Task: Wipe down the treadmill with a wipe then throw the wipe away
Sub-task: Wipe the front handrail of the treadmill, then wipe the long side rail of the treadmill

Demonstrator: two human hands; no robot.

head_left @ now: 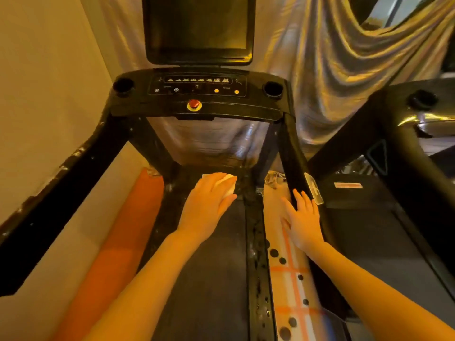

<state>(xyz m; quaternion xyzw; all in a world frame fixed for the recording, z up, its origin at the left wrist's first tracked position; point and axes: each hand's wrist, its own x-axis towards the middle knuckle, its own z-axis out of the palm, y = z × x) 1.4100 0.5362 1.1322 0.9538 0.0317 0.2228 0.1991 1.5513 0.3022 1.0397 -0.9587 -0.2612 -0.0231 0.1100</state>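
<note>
From the head view, I am pressing the wipe (227,187) flat under my left hand (209,200) at the front end of the belt (211,267), near the motor cover, so the whole palm is pushing it across the treadmill (197,94) surface. My left fingers are lying nearly straight over the wipe, not pinching it. My right hand (301,222) is resting open, fingers spread and holding nothing, beside the right rail (254,242), probably bracing me while both arms are reaching forward and down.
</note>
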